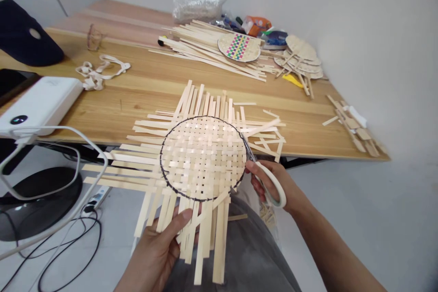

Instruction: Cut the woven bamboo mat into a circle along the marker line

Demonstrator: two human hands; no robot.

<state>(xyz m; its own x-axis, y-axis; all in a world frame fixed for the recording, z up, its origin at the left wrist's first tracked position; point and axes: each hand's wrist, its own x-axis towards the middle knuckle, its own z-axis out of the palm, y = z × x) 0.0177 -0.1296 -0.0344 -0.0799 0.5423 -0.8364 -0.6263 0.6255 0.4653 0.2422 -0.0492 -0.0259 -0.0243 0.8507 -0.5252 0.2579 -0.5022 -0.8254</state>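
A woven bamboo fan piece (203, 157) with a dark round outline spans the table's front edge and my lap. Loose strip ends stick out on its left, top and bottom. My left hand (171, 239) grips the lower strips, thumb on top. My right hand (265, 182) is closed around the white-handled scissors (278, 191), whose blades lie along the right side of the outline. Cut strip pieces (270, 141) lie on the table just right of the blades. How far the blades are apart I cannot tell.
Bamboo strips (205, 52), a fan with coloured checks (239, 47) and stacked plain fans (303, 57) lie at the back. A white power bank (44, 102) with a looping white cable (99, 146) sits left. Bamboo handles (356, 127) lie at the right edge.
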